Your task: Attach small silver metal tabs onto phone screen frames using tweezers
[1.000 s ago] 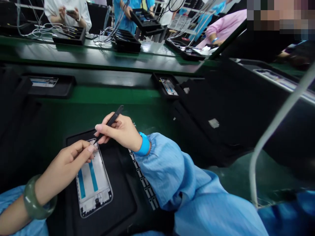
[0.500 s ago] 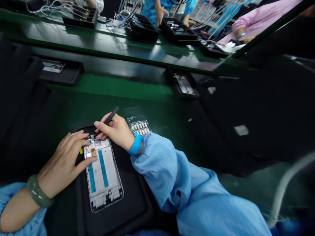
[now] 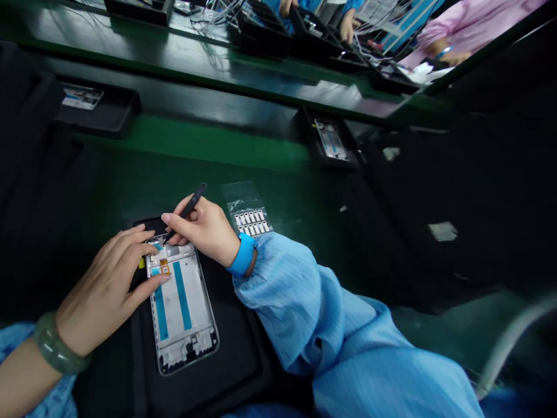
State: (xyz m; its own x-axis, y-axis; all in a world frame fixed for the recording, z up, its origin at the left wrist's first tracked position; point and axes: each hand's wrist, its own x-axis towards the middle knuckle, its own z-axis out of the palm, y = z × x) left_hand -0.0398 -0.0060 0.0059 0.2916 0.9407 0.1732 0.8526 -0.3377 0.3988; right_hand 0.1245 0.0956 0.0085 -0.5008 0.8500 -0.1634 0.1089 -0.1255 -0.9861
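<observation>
A white phone frame [image 3: 183, 307] with blue strips and a small orange part near its top end lies on a black mat [image 3: 243, 354]. My left hand [image 3: 104, 287], wearing a green jade bangle [image 3: 54, 351], rests spread on the frame's upper part. My right hand [image 3: 202, 229] grips black tweezers [image 3: 189, 203], their tips at the frame's top edge. The tips themselves are partly hidden by my fingers. A blue wrist strap [image 3: 242, 254] circles my right wrist. Just beyond that hand lies a transparent sleeve of small white parts [image 3: 248, 212].
A green workbench runs across the view, with black trays holding phone frames [image 3: 331, 140] along it. Beyond stands a second bench with trays and cables, where co-workers' hands [image 3: 448, 49] are at work. A white cable [image 3: 509, 342] crosses the lower right.
The phone frame has turned straighter on the mat. My left hand has moved from its top edge to lying across it. The view has shifted, bringing the sleeve of parts into sight.
</observation>
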